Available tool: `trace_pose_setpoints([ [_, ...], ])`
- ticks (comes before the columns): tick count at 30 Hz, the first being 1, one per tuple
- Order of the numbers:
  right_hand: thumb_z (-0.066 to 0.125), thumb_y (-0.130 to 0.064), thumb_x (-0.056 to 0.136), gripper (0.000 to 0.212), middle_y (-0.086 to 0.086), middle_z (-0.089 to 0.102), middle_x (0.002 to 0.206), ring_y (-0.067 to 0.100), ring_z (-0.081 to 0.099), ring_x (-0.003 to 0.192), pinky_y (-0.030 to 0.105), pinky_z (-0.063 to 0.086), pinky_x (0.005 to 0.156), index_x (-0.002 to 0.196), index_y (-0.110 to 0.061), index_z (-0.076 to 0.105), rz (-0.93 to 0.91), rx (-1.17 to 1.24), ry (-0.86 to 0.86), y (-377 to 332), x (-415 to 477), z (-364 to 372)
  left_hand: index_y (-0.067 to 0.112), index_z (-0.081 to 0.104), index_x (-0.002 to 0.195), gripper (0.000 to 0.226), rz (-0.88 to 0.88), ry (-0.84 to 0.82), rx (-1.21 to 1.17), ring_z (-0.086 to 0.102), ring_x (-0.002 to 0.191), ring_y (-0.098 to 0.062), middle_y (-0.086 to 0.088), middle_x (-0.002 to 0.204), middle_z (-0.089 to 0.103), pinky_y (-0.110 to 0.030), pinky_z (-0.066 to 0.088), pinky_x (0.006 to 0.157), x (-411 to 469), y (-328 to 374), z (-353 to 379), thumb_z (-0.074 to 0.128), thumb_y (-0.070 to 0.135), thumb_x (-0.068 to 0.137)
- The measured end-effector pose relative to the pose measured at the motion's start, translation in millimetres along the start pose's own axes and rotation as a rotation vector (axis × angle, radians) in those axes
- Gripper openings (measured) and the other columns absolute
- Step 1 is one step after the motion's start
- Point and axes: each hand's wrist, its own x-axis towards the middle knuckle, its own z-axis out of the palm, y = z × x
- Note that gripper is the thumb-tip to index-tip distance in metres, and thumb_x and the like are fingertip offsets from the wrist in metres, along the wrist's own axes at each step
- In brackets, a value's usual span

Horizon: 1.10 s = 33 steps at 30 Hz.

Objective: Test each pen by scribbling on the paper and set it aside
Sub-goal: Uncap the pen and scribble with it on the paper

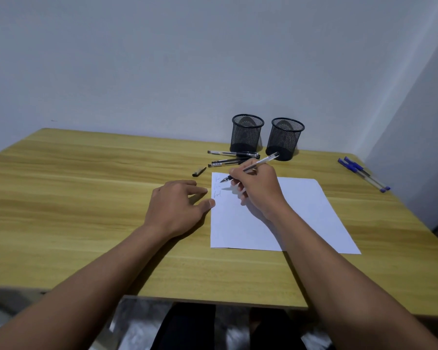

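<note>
A white sheet of paper (301, 210) lies on the wooden table (86, 198), with a few scribbled marks near its top left corner. My right hand (258, 190) grips a clear black pen (261, 162), tip touching the paper beside the marks. My left hand (177, 205) rests flat on the table, fingertips pressing the paper's left edge. A loose black pen cap (199, 171) lies just beyond the paper's corner. Several black pens (232, 157) lie in a loose pile behind the paper.
Two empty black mesh pen cups (247, 133) (285, 138) stand at the back against the wall. A few blue pens (363, 174) lie near the table's right edge. A wall corner closes off the right side.
</note>
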Motion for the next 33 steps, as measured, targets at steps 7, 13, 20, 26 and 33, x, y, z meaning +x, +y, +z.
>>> trace_pose_setpoints([
  [7,0.064,-0.008,0.094,0.012,0.009,0.068,0.068,0.018,0.057,0.06,0.034,0.049,0.053,0.082,-0.007,0.066,-0.021,0.08,-0.043,-15.5,6.1,-5.2,0.022,0.072,0.112,0.039,-0.23,0.156,-0.169,0.065,0.105,-0.021,0.003,0.112,0.073,-0.032,0.048,0.084,50.1,1.1,-3.3,0.06,0.051,0.088],
  [13,0.071,-0.015,0.093,0.016,0.006,0.071,0.073,0.013,0.066,0.066,0.034,0.058,0.056,0.077,-0.013,0.071,-0.004,0.05,-0.034,-13.7,5.2,-12.3,0.026,0.076,0.103,0.028,-0.226,0.14,0.049,0.058,0.111,-0.029,0.0,0.103,0.075,-0.045,0.035,0.095,65.8,-3.6,6.9,0.059,0.046,0.093],
  [20,0.072,-0.009,0.091,0.006,0.005,0.074,0.083,0.014,0.073,0.079,0.032,0.062,0.065,0.085,-0.01,0.073,0.057,0.217,-0.008,-20.9,-0.1,-21.3,0.018,0.073,0.092,0.008,-0.007,0.078,-0.302,0.063,0.084,-0.013,0.007,0.085,0.07,-0.019,0.043,0.066,52.1,5.7,-16.3,0.065,0.018,0.093],
  [26,0.072,-0.011,0.091,0.009,0.001,0.076,0.079,0.017,0.073,0.083,0.033,0.062,0.067,0.083,-0.014,0.073,0.04,0.283,-0.018,-31.9,-8.8,-33.3,0.018,0.074,0.084,0.006,0.063,-0.029,-0.469,0.065,0.067,-0.013,0.003,0.074,0.072,-0.039,0.06,0.073,51.9,25.4,-28.1,0.072,0.013,0.087],
  [33,0.072,-0.012,0.091,0.009,-0.001,0.076,0.078,0.018,0.074,0.084,0.033,0.062,0.069,0.083,-0.015,0.074,0.026,0.304,-0.06,-38.1,-16.7,-43.7,0.009,0.074,0.088,0.003,0.077,-0.07,-0.65,0.068,0.075,-0.014,-0.009,0.085,0.074,-0.029,0.061,0.073,46.0,48.5,-32.0,0.072,0.008,0.088],
])
